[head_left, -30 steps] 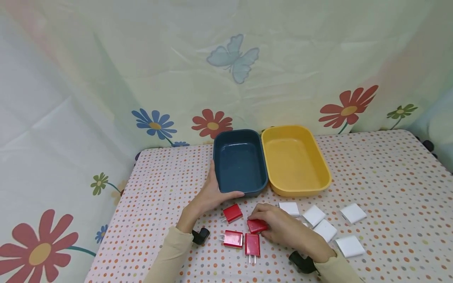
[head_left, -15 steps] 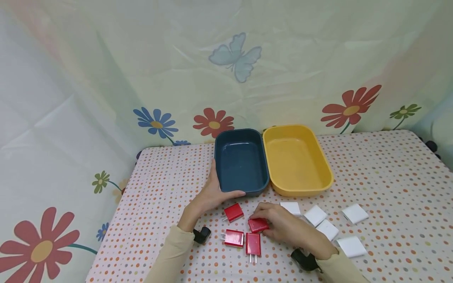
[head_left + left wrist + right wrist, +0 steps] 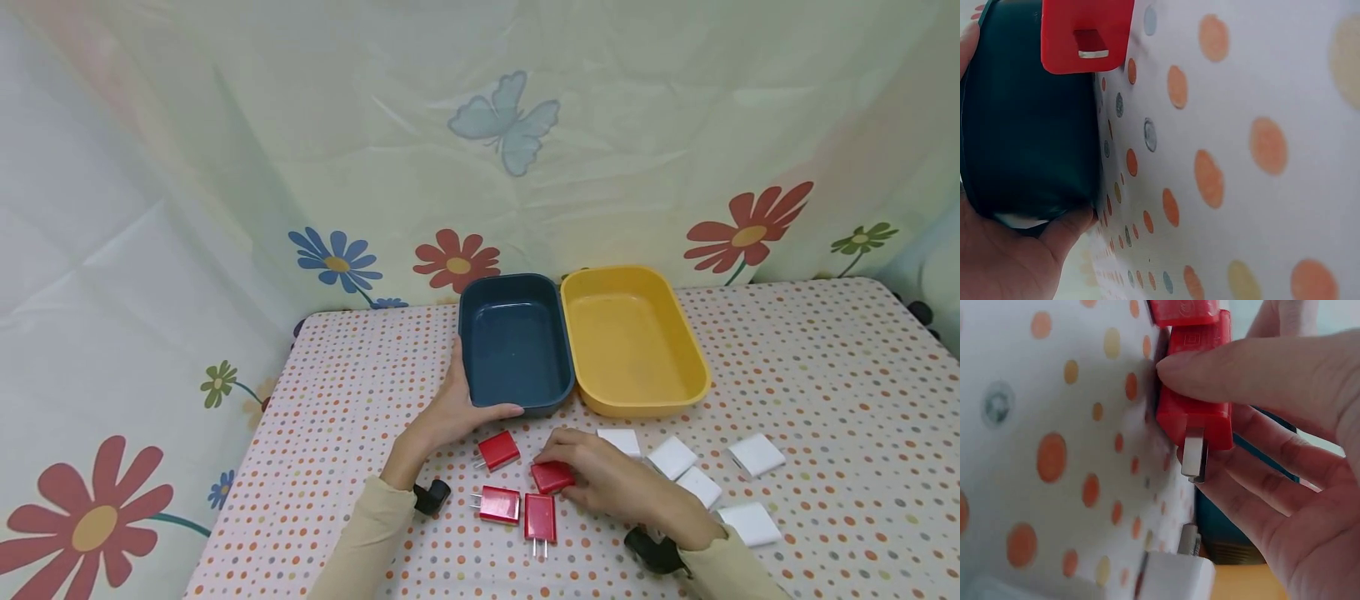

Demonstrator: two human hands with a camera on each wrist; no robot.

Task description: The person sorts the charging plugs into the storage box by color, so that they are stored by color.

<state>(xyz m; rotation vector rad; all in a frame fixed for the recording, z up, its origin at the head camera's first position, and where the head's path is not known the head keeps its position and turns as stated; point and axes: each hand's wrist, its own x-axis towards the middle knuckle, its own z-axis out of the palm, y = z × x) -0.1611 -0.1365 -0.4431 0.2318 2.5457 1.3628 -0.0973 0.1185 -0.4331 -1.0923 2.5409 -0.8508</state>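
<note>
In the head view, my left hand (image 3: 450, 407) lies against the near-left corner of a dark blue tray (image 3: 520, 401). Its fingers stretch along the left wall, and its thumb lies straight along the near wall. My right hand (image 3: 609, 477) pinches a red plug-in charger (image 3: 552, 477) between thumb and fingers. In the right wrist view, the metal prongs (image 3: 1194, 453) of this charger point out towards the camera. Whether it touches the table, I cannot tell. Three more red chargers lie close by: one near the tray (image 3: 498, 450), one sideways (image 3: 498, 505), one with prongs towards me (image 3: 540, 517).
A yellow tray (image 3: 642, 409) stands right beside the blue one at the back of the dotted tabletop (image 3: 840, 392). Several white chargers (image 3: 756, 455) lie to the right, some close to my right hand. A printed flower curtain (image 3: 615, 150) hangs behind the table.
The head view has drifted slightly, so everything appears a little further right. Both hands, the trays and the chargers keep their places relative to one another.
</note>
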